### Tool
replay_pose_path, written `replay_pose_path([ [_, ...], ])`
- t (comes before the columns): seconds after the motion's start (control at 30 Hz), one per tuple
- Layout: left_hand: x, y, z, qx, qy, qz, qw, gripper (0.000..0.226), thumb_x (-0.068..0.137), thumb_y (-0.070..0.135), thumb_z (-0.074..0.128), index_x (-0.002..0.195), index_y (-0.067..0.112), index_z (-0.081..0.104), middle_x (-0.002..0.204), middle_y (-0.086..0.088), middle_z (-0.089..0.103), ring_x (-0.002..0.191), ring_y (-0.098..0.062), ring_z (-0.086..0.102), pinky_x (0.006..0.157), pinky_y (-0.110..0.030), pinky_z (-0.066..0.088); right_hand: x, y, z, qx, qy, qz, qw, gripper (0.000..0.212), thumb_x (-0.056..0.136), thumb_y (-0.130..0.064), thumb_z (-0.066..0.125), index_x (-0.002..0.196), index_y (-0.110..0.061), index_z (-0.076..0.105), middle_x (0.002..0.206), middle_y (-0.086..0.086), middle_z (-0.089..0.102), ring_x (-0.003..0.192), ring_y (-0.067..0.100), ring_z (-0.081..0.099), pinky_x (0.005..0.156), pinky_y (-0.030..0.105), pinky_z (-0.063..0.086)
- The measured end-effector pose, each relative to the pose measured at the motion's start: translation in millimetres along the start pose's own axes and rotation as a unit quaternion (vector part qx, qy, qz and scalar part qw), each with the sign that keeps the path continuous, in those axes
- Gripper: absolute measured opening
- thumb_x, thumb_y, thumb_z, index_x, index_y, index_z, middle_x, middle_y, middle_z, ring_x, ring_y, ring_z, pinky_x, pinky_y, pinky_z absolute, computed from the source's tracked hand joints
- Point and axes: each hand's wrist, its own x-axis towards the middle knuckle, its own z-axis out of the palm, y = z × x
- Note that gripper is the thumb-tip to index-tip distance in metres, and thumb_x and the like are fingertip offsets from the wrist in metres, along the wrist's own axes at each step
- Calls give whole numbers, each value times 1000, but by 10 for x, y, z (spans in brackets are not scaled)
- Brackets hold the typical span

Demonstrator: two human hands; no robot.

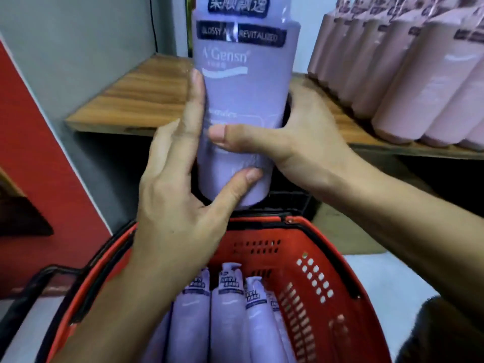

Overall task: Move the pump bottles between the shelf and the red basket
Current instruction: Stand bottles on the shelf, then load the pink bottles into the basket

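1. Two hands are gripping one lavender pump bottle (243, 82), keeping it upright at the frame's centre, above the red basket (327, 247) and in front of the wooden shelf (136, 100).
2. The left hand (180, 184) is lying up the bottle's side, its thumb hooking near the base. The right hand (296, 142) is wrapping round from the right, probably sharing the weight of a big, slick bottle.
3. More lavender bottles (225, 318) are lying side by side in the basket at bottom centre.
4. Pink bottles (419, 82) are standing in rows on the shelf at upper right.
5. A grey wall (91, 35) is rising behind, and a red panel (39, 166) is filling the left edge.
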Motion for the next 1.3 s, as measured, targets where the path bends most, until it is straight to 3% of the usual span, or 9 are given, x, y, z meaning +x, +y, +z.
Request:
replay_pose_path([
  [0.27, -987, 67, 266, -66, -95, -170, 979, 91, 83, 51, 67, 156, 37, 15, 113, 5, 48, 104, 3, 51, 91, -5, 37, -943, 750, 182, 32, -63, 154, 986, 78, 57, -63, 85, 125, -34, 63, 118, -12, 74, 109, 11, 72, 97, 50, 56],
  [0.37, -1304, 48, 455, -55, -133, -213, 966, 92, 83, 60, 63, 156, 45, 8, 117, 8, 46, 104, -8, 54, 93, -28, 47, -1145, 1000, 186, -24, -97, 186, 978, 78, 60, -68, 81, 128, -45, 53, 119, -20, 70, 107, 4, 69, 95, 46, 56],
  [0.43, -1479, 33, 542, -44, -152, -250, 955, 93, 82, 64, 60, 154, 46, 5, 133, 6, 46, 122, -15, 51, 103, -38, 44, -1262, 1149, 221, -42, -136, 225, 964, 77, 61, -68, 79, 129, -43, 53, 119, -17, 71, 108, 8, 69, 95, 47, 56],
  [0.53, -1707, -69, 633, -19, -230, -299, 926, 96, 85, 64, 61, 153, 40, -1, 156, -2, 36, 142, -17, 37, 115, -32, 31, -1491, 1351, 334, -79, -174, 297, 936, 79, 55, -74, 73, 124, -38, 57, 117, -15, 69, 107, 10, 68, 95, 44, 55],
  [0.67, -1941, -194, 769, 43, -367, -337, 866, 105, 88, 60, 60, 157, 26, -12, 152, -4, 44, 130, -19, 51, 103, -25, 36, -1783, 1667, 507, -88, -237, 365, 896, 64, 56, -70, 66, 113, -41, 68, 110, -9, 73, 100, 13, 72, 88, 41, 59],
  [0.8, -2030, -267, 848, 82, -506, -345, 786, 97, 93, 49, 60, 159, 7, 0, 147, -12, 49, 129, -26, 50, 101, -31, 38, -1989, 1960, 629, -77, -295, 437, 846, 46, 59, -60, 69, 99, -37, 75, 85, -11, 78, 76, 5, 74, 60, 26, 57],
  [0.93, -1976, -277, 881, 79, -518, -308, 794, 62, 93, 48, 60, 140, 9, 46, 131, -11, 63, 122, -27, 57, 101, -35, 42, -2067, 2166, 663, -27, -300, 479, 825, 35, 77, -49, 78, 107, -30, 73, 95, -6, 80, 83, 11, 78, 56, 26, 57],
  [1.13, -1940, -303, 802, 31, -523, -282, 804, 51, 95, 34, 59, 143, 23, 45, 121, -11, 68, 114, -28, 61, 97, -37, 44, -2055, 2250, 711, 9, -321, 522, 790, 55, 67, -58, 68, 114, -30, 69, 103, -5, 79, 87, 18, 78, 56, 32, 59],
  [1.3, -1994, -371, 737, 47, -590, -266, 761, 64, 96, 39, 59, 152, 15, 37, 141, -16, 55, 129, -29, 50, 107, -36, 39, -2054, 2318, 726, 11, -338, 537, 773, 57, 61, -50, 68, 114, -28, 64, 100, 0, 78, 85, 23, 78, 61, 36, 62],
])
